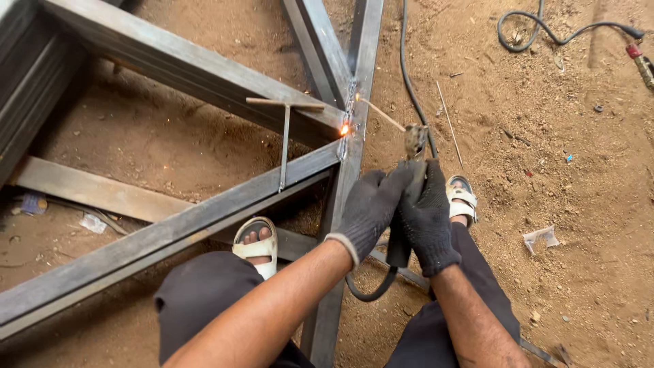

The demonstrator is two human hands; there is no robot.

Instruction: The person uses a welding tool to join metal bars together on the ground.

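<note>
Both my hands wear dark gloves and grip one welding electrode holder [411,170]. My left hand [370,208] wraps the handle from the left; my right hand [428,219] clasps it from the right. A thin welding rod [381,114] runs from the holder's jaws up and left to a glowing orange spot [345,128] on the joint where several steel beams of a frame [204,75] meet. A black cable [371,289] loops down from the handle.
A chipping hammer [285,129] lies across the beams left of the joint. My sandalled feet [256,245] rest on the sandy ground on either side of an upright beam. A black cable [409,75] trails up the dirt; another cable with a connector [565,34] lies top right.
</note>
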